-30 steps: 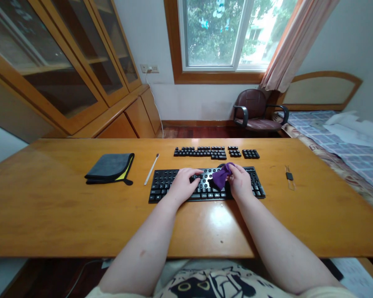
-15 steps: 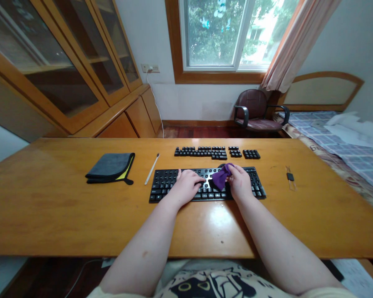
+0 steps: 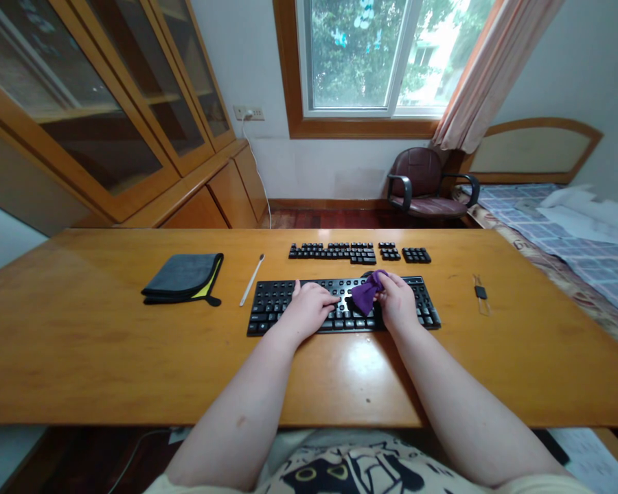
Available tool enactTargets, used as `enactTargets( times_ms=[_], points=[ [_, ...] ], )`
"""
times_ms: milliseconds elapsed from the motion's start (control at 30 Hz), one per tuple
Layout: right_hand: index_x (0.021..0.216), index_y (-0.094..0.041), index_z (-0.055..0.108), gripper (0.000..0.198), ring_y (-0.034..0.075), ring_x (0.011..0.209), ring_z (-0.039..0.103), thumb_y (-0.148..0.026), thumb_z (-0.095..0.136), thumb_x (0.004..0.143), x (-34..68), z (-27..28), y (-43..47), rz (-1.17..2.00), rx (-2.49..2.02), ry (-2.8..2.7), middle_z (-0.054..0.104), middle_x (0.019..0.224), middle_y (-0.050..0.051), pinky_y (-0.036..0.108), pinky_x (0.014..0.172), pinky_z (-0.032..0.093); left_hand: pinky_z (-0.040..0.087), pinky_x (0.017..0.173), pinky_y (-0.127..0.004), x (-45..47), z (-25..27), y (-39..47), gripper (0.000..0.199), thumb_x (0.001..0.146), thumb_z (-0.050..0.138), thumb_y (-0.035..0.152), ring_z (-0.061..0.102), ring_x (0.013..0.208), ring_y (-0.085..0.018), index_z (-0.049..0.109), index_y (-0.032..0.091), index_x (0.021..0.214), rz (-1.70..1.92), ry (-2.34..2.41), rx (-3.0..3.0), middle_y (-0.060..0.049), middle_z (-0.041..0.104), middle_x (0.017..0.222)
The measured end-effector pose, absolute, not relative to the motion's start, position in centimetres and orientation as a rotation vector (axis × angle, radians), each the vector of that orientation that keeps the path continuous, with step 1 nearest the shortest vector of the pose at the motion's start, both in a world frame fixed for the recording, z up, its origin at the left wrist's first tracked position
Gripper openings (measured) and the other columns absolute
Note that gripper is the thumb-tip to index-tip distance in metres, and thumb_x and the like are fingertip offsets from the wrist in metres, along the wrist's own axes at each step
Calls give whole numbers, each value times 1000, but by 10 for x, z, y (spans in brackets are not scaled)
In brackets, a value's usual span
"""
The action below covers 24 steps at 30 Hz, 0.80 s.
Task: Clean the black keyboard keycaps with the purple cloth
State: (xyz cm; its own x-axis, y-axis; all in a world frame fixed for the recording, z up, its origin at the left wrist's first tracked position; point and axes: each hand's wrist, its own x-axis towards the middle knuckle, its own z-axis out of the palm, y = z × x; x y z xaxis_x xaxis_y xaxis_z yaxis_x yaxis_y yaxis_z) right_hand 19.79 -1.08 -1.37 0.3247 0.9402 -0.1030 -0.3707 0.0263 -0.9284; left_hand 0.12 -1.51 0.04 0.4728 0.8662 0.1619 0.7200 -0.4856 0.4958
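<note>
A black keyboard [image 3: 270, 307] lies in front of me on the wooden desk, and a number of its keycaps are off in the upper and middle part. My left hand [image 3: 312, 306] rests on its left-centre, thumb apart and fingers reaching right, with nothing seen in it. Between the thumb and fingers of my right hand [image 3: 399, 302] is a purple cloth [image 3: 367, 295], bunched at the top. The cloth hangs over the keyboard's right-centre and hides part of it. Removed black keycaps [image 3: 332, 254] stand in rows behind the keyboard.
On the left lie a folded grey cloth [image 3: 182, 274] with black edging and a white-handled brush [image 3: 252, 280]. A keycap puller [image 3: 481, 293] with wire loops sits at the right. The desk's [image 3: 185, 384] front edge is close to my body.
</note>
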Motion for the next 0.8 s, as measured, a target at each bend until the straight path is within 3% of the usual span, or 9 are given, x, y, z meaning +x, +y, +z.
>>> enactTargets(
  times_ms=[267, 467, 600, 800],
  points=[
    [73, -19, 61, 23, 11, 42, 47, -39, 69, 64, 197, -11, -12, 1138, -1110, -677, 56, 53, -4, 26, 43, 39, 5, 107, -59, 3, 6, -19, 15, 73, 62, 17, 55, 92, -21, 71, 29, 78, 618, 1357, 2431, -1, 69, 81],
    [73, -18, 62, 22, 10, 42, 46, -37, 68, 65, 196, -12, -12, 1131, -1118, -686, 56, 53, -4, 24, 43, 38, 7, 106, -63, 6, 11, -33, 11, 75, 62, 26, 46, 114, -29, 72, 28, 79, 601, 1358, 2528, -4, 67, 104],
    [73, -18, 62, 24, 11, 42, 47, -40, 67, 65, 196, -14, -12, 1115, -1134, -722, 58, 54, -3, 25, 43, 38, 11, 105, -63, 9, 9, -38, 10, 75, 62, 26, 41, 121, -32, 72, 26, 75, 558, 1456, 2476, -6, 64, 109],
    [72, -18, 62, 23, 11, 43, 47, -39, 68, 65, 195, -15, -12, 1108, -1144, -711, 58, 54, -3, 25, 42, 37, 16, 105, -61, 18, 8, -37, 18, 78, 56, 23, 46, 115, -31, 70, 23, 68, 585, 1491, 2481, -8, 66, 95]
  ],
)
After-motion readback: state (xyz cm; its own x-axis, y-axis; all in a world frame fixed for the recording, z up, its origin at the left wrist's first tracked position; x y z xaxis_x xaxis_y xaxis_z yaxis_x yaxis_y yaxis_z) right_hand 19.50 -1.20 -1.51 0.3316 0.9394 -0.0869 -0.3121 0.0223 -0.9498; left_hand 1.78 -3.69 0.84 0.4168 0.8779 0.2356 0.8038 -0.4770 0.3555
